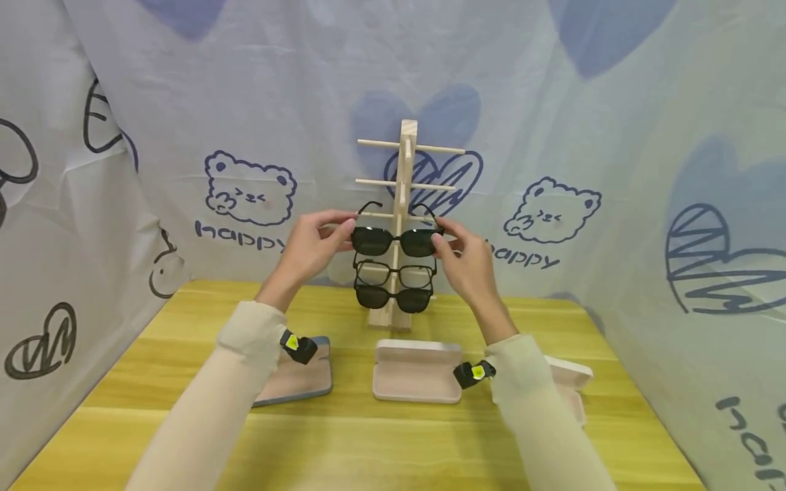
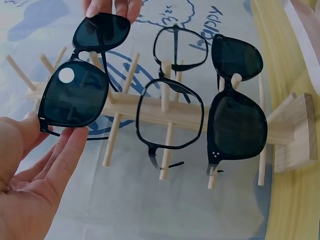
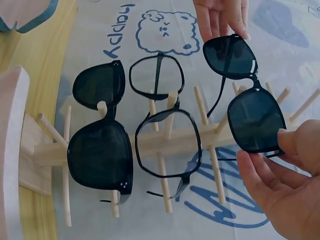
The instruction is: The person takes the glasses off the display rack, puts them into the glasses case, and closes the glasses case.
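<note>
Both hands hold one pair of dark sunglasses (image 1: pixel 394 241) in front of a wooden peg stand (image 1: pixel 405 164). My left hand (image 1: pixel 312 247) pinches the frame's left end between thumb and fingers, and my right hand (image 1: pixel 468 262) pinches the right end. In the left wrist view the lenses (image 2: pixel 75 92) tilt, with a round white spot on one. Below the held pair, clear-lens glasses (image 1: pixel 394 274) rest on the stand's pegs. Lower still hangs another pair of dark sunglasses (image 3: pixel 100 155). Whether the held pair touches a peg, I cannot tell.
On the wooden table (image 1: pixel 368 450) lie three opened glasses cases: a grey-edged case (image 1: pixel 301 378) at left, a pale case (image 1: pixel 417 382) in the middle, and another pale case (image 1: pixel 571 375) partly behind the right forearm. A printed cloth (image 1: pixel 307 82) hangs behind the stand.
</note>
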